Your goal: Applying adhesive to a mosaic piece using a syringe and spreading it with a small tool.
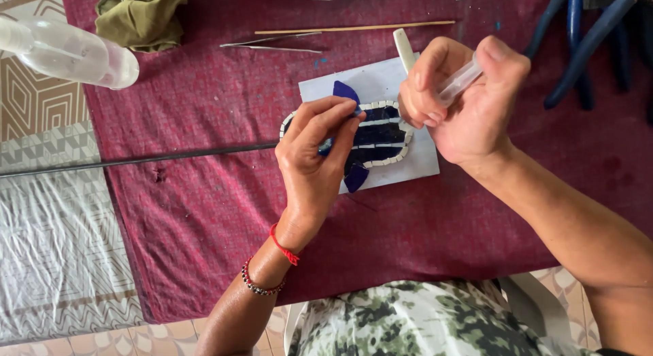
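Your left hand reaches up from the near edge of the desk, wrist bent slightly back, palm turned toward you. Its thumb and forefinger meet at the tips in a tight pinch grip, the other fingers curled beside them. Your right forearm comes in from the near right corner, and your right hand is folded into a loose fist, thumb pressed over the top, fingers curled in and closed.
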